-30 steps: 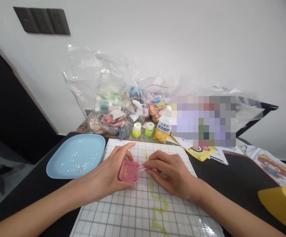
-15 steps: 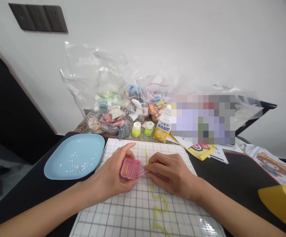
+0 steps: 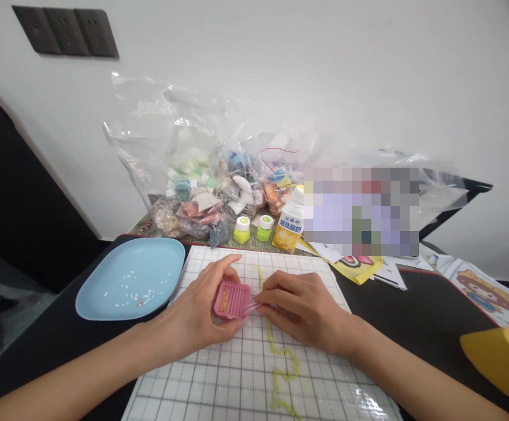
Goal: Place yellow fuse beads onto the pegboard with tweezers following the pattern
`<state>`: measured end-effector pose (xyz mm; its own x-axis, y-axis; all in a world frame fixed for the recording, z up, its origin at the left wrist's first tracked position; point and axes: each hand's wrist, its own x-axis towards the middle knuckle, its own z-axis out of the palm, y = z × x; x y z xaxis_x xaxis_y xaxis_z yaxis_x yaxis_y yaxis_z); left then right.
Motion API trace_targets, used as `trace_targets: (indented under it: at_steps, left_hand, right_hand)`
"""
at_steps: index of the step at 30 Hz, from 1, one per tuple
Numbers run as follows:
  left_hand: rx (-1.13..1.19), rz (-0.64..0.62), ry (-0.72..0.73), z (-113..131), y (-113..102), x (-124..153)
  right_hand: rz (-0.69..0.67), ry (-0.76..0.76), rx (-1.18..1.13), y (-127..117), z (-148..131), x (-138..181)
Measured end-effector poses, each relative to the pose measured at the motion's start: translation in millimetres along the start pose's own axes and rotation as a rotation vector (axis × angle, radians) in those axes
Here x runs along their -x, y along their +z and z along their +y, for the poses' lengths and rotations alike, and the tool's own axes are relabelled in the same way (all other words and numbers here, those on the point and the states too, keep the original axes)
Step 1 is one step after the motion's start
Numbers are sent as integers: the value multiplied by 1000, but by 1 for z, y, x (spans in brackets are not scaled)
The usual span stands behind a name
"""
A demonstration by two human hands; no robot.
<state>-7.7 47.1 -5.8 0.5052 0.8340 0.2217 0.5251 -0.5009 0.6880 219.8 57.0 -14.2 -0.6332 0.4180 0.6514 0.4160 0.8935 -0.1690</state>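
Observation:
My left hand [image 3: 195, 307] is wrapped round a small pink ridged tray [image 3: 239, 299], tilted toward me. A few yellowish beads lie in its grooves on the left side. Pinched in the fingers of my right hand [image 3: 305, 310] are pale, thin tweezers [image 3: 249, 307], their tips at the tray's lower right edge. Whether the tips grip a bead is too small to tell. Beneath both hands lies a white gridded board [image 3: 202, 386]. A wavy yellow-green line of beads [image 3: 296, 362] runs down it, passing partly behind my right fingers.
On the left is a light blue plate [image 3: 100, 275] with scattered white beads. Behind the board stand two small bead jars [image 3: 242, 231], a yogurt bottle [image 3: 290, 225] and bagged beads [image 3: 202, 216]. Papers [image 3: 485, 286] and a yellow tape roll [image 3: 495, 362] lie at right.
The tweezers' tips have shifted slightly left, onto the tray's lower right edge. My left hand and the tray are nearly unmoved. The view has shifted a little.

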Motion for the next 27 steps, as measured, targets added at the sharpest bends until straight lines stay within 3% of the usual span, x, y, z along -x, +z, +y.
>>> trace_targets:
  at_steps: [4, 8, 15, 21, 27]
  left_hand:
    - [-25, -3, 23, 1, 0, 1]
    - [-4, -46, 17, 2, -1, 2]
    - [60, -91, -99, 5, -7, -5]
    - [-108, -149, 77, 3, -8, -11]
    - [-141, -172, 149, 6, -6, -10]
  right_hand:
    - [104, 85, -34, 1, 5, -2]
    - [249, 270, 123, 5, 17, -1]
    - [176, 335, 256, 8, 24, 0]
    - [178, 326, 298, 8, 23, 0]
    - [169, 312, 293, 8, 23, 0]
